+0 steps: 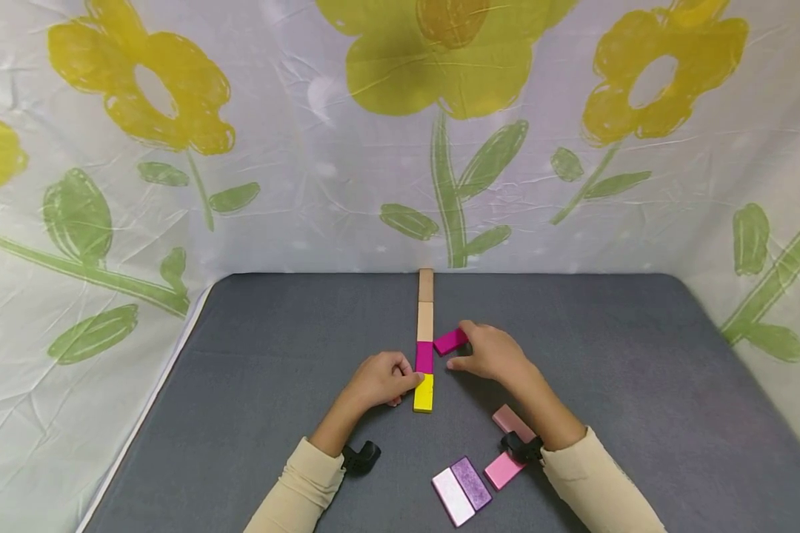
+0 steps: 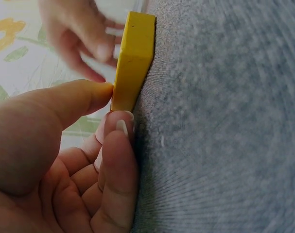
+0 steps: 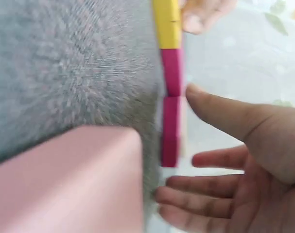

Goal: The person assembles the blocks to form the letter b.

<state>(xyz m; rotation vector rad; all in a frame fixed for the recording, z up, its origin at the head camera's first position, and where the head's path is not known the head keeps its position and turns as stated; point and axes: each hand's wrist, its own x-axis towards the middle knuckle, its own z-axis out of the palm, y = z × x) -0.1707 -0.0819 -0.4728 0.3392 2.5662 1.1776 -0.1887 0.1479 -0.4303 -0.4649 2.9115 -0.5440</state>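
Note:
A straight row runs from the table's far edge toward me: a tan block [image 1: 426, 286], a paler tan block [image 1: 425, 321], a magenta block [image 1: 424, 357] and a yellow block [image 1: 423, 397]. From the left, my left hand [image 1: 381, 381] holds the yellow block, thumb on its top and curled fingertips against its side in the left wrist view. A second magenta block [image 1: 450, 341] lies slanted at the row's right. Beside it is my right hand [image 1: 490, 352], its thumb and fingers spread apart around this block without gripping it in the right wrist view.
Nearer to me lie a dusty-pink block [image 1: 512, 423] and a pink block [image 1: 503, 471], both partly under the right wrist. A light-pink block [image 1: 452, 497] touches a purple block [image 1: 471, 483]. A flower-printed cloth [image 1: 293, 148] stands behind the grey table [image 1: 273, 333].

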